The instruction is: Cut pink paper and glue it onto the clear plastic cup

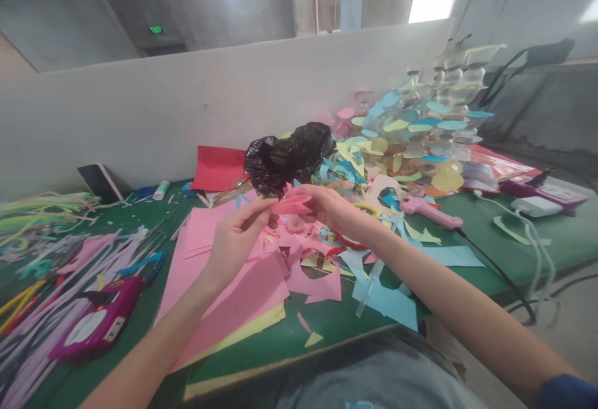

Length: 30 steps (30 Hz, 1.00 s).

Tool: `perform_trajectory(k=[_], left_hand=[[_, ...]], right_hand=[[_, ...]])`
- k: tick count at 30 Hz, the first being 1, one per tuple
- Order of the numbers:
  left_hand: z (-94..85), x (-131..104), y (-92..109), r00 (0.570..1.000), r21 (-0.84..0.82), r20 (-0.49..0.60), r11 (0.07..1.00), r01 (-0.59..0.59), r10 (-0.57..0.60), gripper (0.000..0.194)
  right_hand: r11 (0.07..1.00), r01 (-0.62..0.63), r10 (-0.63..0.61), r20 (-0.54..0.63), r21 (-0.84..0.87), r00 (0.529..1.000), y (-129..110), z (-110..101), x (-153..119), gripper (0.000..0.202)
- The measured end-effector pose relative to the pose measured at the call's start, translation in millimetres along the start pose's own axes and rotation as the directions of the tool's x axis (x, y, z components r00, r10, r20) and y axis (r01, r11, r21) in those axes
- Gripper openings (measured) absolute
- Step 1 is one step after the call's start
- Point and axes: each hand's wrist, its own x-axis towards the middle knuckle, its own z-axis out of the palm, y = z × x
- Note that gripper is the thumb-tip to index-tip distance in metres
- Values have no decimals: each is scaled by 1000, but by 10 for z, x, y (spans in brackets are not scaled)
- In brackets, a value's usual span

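Observation:
Between my two hands is a small curved piece of pink paper (292, 205), raised above the table. My left hand (240, 228) pinches its left end between thumb and fingers. At its right end, the fingers of my right hand (329, 206) are closed on it, partly hiding that edge. Under the hands lie pink paper sheets (233, 297) in a stack, with a yellow sheet (255, 327) showing below. Cut pink scraps (322, 281) with rounded gaps are spread just right of the stack.
Behind my hands sits a black plastic bag (289, 157). A pink glue gun (432, 211) with a cord lies right, before stacked clear cups (451, 94) with coloured paper discs. Leftward are a purple power bank (100, 319), pale stems (51, 334) and a leaning phone (99, 183).

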Motion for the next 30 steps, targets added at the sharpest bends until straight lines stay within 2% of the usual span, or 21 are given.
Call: perform_trajectory(k=[3, 7, 12, 15, 18, 23, 30], left_hand=[[3, -29, 7, 997, 101, 38, 992, -73, 70, 26], [34, -58, 38, 995, 166, 65, 982, -87, 77, 32], [88, -66, 92, 992, 98, 95, 993, 71, -81, 40], [116, -51, 75, 962, -23, 193, 979, 202, -194, 39], [127, -38, 36, 944, -79, 238, 964, 254, -229, 35], [103, -48, 9, 970, -63, 162, 979, 196, -184, 28], [88, -79, 69, 984, -43, 135, 992, 123, -116, 27]], right_hand=[[992, -50, 49, 13, 116, 999, 1, -5, -24, 27], [999, -42, 42, -15, -26, 999, -2, -2, -47, 25], [972, 63, -59, 26, -228, 998, -18, 76, -64, 28], [934, 123, -116, 40, -337, 992, 7, 114, -75, 29], [904, 121, -123, 20, -410, 992, 27, 125, -82, 32], [870, 98, -109, 6, -483, 994, -19, 138, -96, 22], [839, 202, -214, 35, -504, 976, 23, 184, -104, 27]])
